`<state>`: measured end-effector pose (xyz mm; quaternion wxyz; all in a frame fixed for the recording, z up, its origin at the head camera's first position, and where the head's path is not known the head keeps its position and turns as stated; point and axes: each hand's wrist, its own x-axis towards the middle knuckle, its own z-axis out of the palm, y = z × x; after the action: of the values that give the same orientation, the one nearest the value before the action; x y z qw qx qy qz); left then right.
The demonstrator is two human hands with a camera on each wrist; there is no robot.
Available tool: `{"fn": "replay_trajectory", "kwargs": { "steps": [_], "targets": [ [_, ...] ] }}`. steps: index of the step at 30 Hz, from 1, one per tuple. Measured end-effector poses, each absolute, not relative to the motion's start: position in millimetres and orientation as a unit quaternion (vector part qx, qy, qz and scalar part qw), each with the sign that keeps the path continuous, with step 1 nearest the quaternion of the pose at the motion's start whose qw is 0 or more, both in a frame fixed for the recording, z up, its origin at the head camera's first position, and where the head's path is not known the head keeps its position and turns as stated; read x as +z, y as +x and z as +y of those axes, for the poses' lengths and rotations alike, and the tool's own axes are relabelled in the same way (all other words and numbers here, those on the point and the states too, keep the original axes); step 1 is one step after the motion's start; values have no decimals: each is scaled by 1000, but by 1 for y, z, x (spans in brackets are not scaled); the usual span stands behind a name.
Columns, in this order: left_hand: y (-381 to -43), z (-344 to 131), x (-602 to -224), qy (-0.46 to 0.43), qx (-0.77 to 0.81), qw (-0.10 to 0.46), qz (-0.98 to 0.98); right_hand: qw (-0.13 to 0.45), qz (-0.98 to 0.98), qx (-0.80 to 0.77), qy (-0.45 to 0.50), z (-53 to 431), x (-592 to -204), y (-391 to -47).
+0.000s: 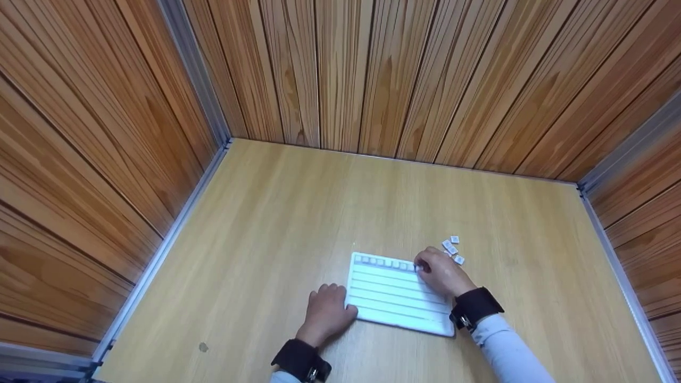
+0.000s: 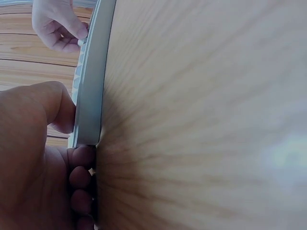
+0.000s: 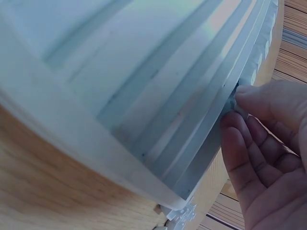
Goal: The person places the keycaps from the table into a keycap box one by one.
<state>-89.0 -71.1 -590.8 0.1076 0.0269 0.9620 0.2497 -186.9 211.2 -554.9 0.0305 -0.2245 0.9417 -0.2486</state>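
A white ridged tray (image 1: 393, 306) lies on the table, with a row of small white tiles (image 1: 380, 261) standing along its far groove. At the tray's left side, my left hand (image 1: 327, 308) grips the edge. The left wrist view has that thumb (image 2: 61, 108) against the rim and the curled fingers by the corner. My right hand (image 1: 442, 272) is at the right end of the row, pinching a small white tile (image 3: 241, 111) between thumb and fingertips at the far groove. Most of this tile is hidden by the fingers.
Several loose white tiles (image 1: 450, 247) lie on the wooden table (image 1: 276, 223) just beyond the right hand. Wood-panelled walls (image 1: 340, 74) with metal edging stand at the back and both sides. A dark spot (image 1: 203, 347) marks the table at front left.
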Motion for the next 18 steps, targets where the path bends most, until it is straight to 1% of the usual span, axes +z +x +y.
{"fn": "replay_trajectory", "kwargs": {
  "steps": [11,18],
  "targets": [
    [-89,-71,-591,32,252,100,962,62,944,-253,-205,209,-554,-186],
    [-89,-71,-591,30,245,100,964,35,937,-259,-232,209,-558,-186]
  ]
}}
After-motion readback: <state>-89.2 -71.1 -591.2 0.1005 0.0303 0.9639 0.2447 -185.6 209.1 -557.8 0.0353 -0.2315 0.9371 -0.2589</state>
